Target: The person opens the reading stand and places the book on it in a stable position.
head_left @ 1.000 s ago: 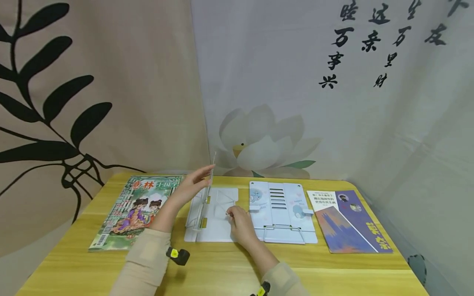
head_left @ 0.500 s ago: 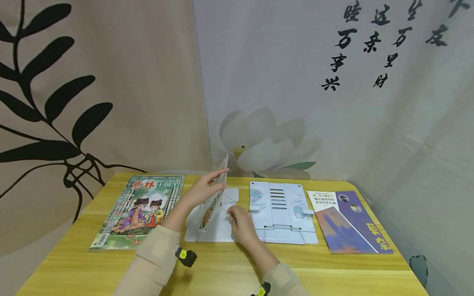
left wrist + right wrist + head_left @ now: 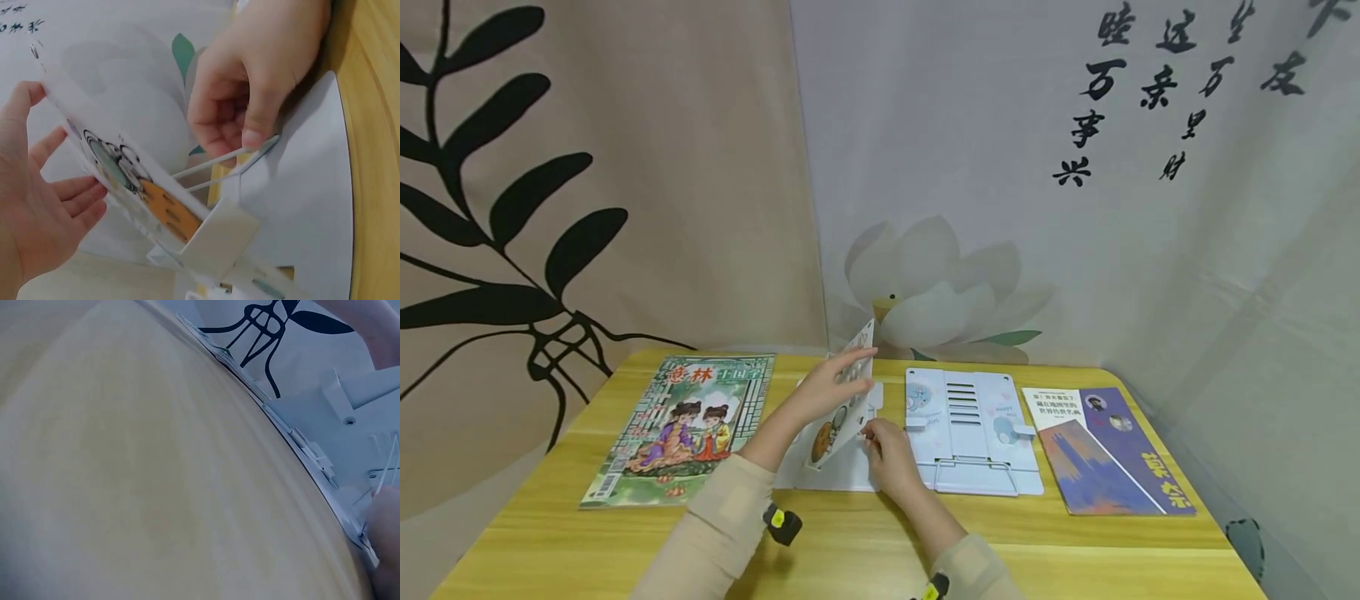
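A white book stand's hinged panel (image 3: 841, 421), printed with a cartoon, leans up at a slant over its flat base (image 3: 853, 473). My left hand (image 3: 820, 393) touches the panel's back with its fingers extended. In the left wrist view, its fingertips lie along one side of the panel, near an orange and grey drawing. My right hand (image 3: 891, 457) pinches the end of a thin wire support (image 3: 212, 162) between thumb and fingers, low over the base. A white page clip (image 3: 222, 237) sticks out at the panel's lower edge.
Right of this stand lies a second, folded book stand (image 3: 977, 475) with blue prints and slots. A green magazine (image 3: 688, 433) is at the left, a purple booklet (image 3: 1112, 450) at the right. All rest on a wooden table (image 3: 820, 550) before a printed curtain (image 3: 715, 167).
The panel has swung from nearly upright to a rightward lean, its cartoon side coming into view. My left hand moved right with it; my right hand stayed at the wire support.
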`<state>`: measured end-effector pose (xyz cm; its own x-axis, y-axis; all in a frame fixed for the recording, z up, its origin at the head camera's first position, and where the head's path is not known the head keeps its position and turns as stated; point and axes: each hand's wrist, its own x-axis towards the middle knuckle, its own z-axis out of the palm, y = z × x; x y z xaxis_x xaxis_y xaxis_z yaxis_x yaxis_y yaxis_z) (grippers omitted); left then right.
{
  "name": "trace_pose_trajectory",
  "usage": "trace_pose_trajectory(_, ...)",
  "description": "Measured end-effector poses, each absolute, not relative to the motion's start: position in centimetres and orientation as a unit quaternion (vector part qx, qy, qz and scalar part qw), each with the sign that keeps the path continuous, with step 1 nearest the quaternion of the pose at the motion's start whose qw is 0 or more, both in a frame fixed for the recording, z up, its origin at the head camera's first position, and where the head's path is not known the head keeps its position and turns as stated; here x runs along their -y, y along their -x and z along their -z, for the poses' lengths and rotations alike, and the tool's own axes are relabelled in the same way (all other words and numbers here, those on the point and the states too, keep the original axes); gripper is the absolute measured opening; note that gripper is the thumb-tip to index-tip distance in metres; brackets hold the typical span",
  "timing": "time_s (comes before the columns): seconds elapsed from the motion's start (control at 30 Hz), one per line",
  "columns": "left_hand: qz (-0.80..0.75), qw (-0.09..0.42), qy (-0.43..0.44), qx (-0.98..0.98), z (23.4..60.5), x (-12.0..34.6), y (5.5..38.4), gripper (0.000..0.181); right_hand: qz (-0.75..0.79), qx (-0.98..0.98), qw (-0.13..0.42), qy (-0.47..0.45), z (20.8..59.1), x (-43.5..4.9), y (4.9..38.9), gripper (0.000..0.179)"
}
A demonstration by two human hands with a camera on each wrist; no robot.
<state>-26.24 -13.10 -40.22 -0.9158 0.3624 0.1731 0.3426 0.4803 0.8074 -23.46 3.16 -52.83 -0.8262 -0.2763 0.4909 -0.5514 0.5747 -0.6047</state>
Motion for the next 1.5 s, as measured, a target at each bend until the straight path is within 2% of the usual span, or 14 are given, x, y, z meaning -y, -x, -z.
trace_pose_trajectory(0.17,-0.441,0.018,-0.232,-0.867,39.8,13.7,27.1,0.05,-0.436,0.856,0.171,-0.22,52.2,-3.4,22.6,0.02)
trace_pose_trajectory(0.43,-0.462,-0.007,-0.226,-0.858,38.1,13.6,29.8,0.055,-0.524,0.801,0.2,-0.208,49.7,-3.2,20.2,0.042)
trace_pose_trajectory(0.63,-0.462,-0.01,-0.207,-0.862,38.4,12.6,31.4,0.057,-0.551,0.754,0.261,-0.244,48.0,-2.3,18.8,0.053)
trace_pose_trajectory(0.83,-0.446,0.003,-0.217,-0.868,39.6,12.0,32.0,0.055,-0.552,0.738,0.3,-0.247,46.8,-1.2,18.0,0.051)
trace_pose_trajectory(0.97,-0.443,-0.003,-0.212,-0.871,40.0,12.2,31.9,0.052,-0.555,0.744,0.302,-0.219,46.7,-1.0,17.8,0.05)
trace_pose_trajectory(1.13,-0.439,-0.001,-0.206,-0.875,40.1,13.1,31.3,0.057,-0.556,0.751,0.283,-0.217,46.7,-1.6,17.8,0.053)
trace_pose_trajectory(1.37,-0.431,-0.021,-0.197,-0.88,40.4,15.2,30.7,0.059,-0.564,0.758,0.244,-0.217,45.8,-3.0,17.6,0.055)
trace_pose_trajectory(1.5,-0.426,-0.037,-0.184,-0.885,40.5,16.3,30.4,0.057,-0.572,0.763,0.21,-0.216,44.1,-3.9,16.9,0.051)
